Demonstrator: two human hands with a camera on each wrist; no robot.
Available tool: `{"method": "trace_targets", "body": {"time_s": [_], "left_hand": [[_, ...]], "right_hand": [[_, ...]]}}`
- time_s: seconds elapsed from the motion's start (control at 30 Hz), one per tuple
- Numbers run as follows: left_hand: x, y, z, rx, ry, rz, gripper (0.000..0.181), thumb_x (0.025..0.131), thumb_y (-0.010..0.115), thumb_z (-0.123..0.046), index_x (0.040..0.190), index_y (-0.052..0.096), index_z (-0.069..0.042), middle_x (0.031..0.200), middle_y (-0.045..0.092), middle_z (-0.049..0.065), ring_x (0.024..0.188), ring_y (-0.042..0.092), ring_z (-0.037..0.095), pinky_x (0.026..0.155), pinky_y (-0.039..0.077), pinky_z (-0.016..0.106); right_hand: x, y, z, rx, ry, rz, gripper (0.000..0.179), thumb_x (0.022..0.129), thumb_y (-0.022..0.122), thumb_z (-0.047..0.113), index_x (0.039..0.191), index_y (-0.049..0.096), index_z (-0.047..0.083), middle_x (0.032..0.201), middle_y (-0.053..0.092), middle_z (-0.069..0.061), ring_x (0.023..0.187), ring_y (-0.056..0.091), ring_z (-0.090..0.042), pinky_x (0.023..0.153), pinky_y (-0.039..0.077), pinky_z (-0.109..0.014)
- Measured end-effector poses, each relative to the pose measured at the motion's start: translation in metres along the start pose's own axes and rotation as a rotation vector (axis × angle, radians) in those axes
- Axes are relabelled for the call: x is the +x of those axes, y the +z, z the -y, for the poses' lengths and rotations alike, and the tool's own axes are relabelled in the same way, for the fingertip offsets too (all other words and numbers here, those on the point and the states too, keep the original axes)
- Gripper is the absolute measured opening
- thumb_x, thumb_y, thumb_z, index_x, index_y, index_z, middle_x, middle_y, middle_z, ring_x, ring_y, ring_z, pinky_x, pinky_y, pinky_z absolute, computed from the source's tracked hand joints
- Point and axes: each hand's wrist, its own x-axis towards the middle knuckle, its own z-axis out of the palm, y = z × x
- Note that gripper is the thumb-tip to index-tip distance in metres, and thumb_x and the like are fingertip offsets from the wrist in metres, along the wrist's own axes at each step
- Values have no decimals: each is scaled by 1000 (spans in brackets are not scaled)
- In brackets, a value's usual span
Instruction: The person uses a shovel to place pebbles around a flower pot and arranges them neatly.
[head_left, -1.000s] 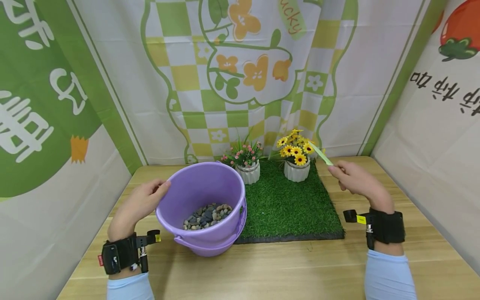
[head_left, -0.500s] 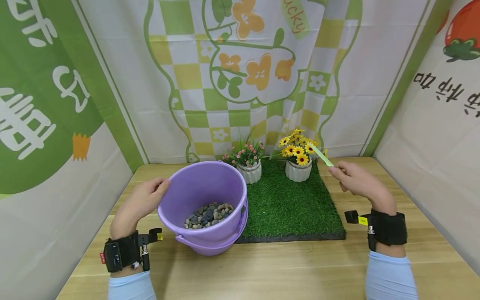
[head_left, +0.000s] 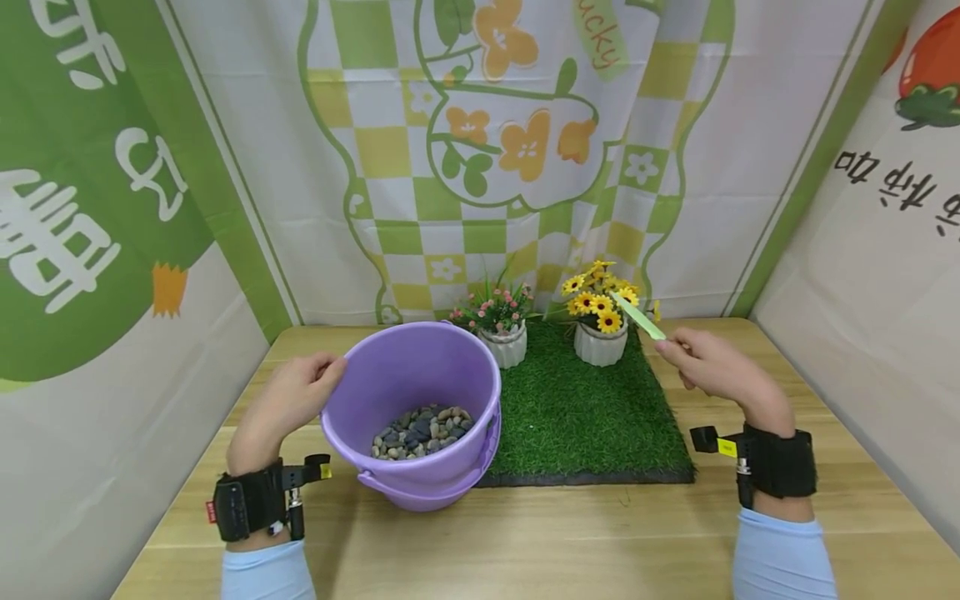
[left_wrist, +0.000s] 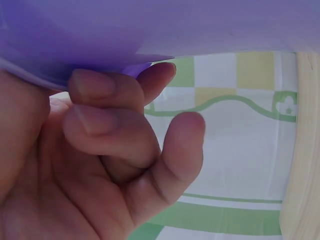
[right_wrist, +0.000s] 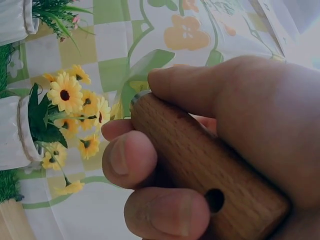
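A purple bucket [head_left: 431,358] with pebbles [head_left: 420,433] at its bottom stands tilted at the left of the grass mat. My left hand [head_left: 292,396] grips its rim on the left side; in the left wrist view, curled fingers [left_wrist: 115,125] show beneath the purple wall. My right hand [head_left: 712,367] holds a garden trowel [head_left: 639,317] by its wooden handle [right_wrist: 200,165], out at the right. Its narrow, pale green blade points up and left, overlapping the yellow flowers [head_left: 600,302] in the head view. Both hands wear black wrist straps.
A green grass mat [head_left: 588,425] lies on the wooden table [head_left: 555,542]. Along its back edge stand a white pot [head_left: 506,346] of pink flowers and another white pot [head_left: 602,346] holding the yellow ones. Printed curtains [head_left: 247,125] close off the back and sides.
The head view has shifted slightly, so the whole scene sits a little farther right. The trowel's blade tip has dipped slightly and moved left across the yellow flowers. My left hand keeps gripping the bucket rim.
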Motion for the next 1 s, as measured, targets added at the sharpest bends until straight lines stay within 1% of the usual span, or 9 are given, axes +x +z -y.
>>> {"method": "trace_targets", "body": {"time_s": [0.1, 0.27, 0.47, 0.6, 0.83, 1.0], "left_hand": [[0, 0, 0, 6, 1, -8, 44, 102, 38, -34, 110, 65, 0, 87, 66, 7, 76, 59, 19, 66, 46, 35], [-1, 1, -1, 6, 32, -25, 41, 102, 40, -30, 106, 66, 1, 83, 66, 6, 72, 59, 17, 64, 46, 34], [-2, 0, -6, -1, 20, -18, 42, 102, 40, -32, 107, 66, 1, 83, 66, 6, 72, 59, 17, 65, 47, 34], [0, 0, -9, -18, 26, -20, 42, 102, 40, -31, 109, 66, 1, 84, 66, 7, 72, 60, 16, 64, 48, 33], [0, 0, -9, -26, 7, -10, 42, 102, 40, -31, 111, 66, 1, 85, 66, 7, 72, 60, 16, 63, 48, 32], [0, 0, -9, -22, 7, -10, 41, 101, 41, -30, 110, 66, 1, 84, 66, 6, 71, 60, 16, 63, 48, 32]], "right_hand": [[0, 1, 2, -10, -9, -2, 34, 104, 39, 33, 92, 54, 5, 58, 47, -1, 43, 36, -11, 43, 33, -27], [-1, 2, 6, -27, -17, 3, 33, 104, 40, 31, 90, 54, 5, 57, 47, -1, 44, 36, -11, 44, 34, -27], [0, 4, 11, -44, -35, 6, 32, 103, 42, 31, 89, 55, 6, 57, 46, 0, 45, 37, -11, 46, 34, -27], [1, 4, 15, -73, -42, -4, 32, 102, 43, 33, 90, 57, 7, 57, 46, 0, 46, 38, -12, 46, 34, -27], [2, 6, 23, -89, -29, -3, 37, 101, 42, 40, 93, 58, 8, 60, 46, 0, 48, 40, -13, 46, 34, -28], [1, 11, 29, -114, -44, -11, 36, 100, 43, 41, 91, 57, 9, 62, 46, 0, 50, 42, -13, 48, 35, -28]]}}
